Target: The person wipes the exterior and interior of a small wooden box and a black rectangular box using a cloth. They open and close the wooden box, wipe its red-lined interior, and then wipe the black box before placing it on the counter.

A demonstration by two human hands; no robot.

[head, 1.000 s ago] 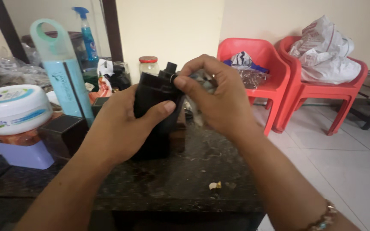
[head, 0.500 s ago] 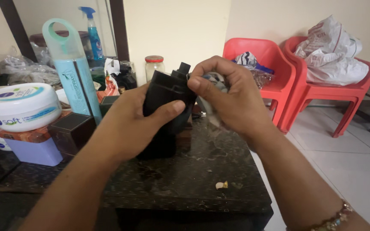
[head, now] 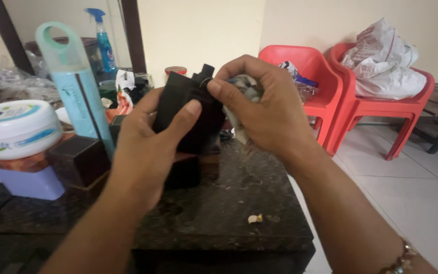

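I have the black bottle [head: 191,114] lifted just above the dark stone counter [head: 229,203], my left hand [head: 145,147] clamped round its body from the left with the thumb laid across its front. Its long axis runs nearly upright, tipped a little to the left, so the small cap at the top sits right against my right hand [head: 264,111], which is the nearer one to that end. That hand is closed on a bunched cloth [head: 244,89], thumb and forefinger pressed at the bottle's neck from the right.

matt black bottle [head: 188,114], speckled stone counter [head: 229,203]
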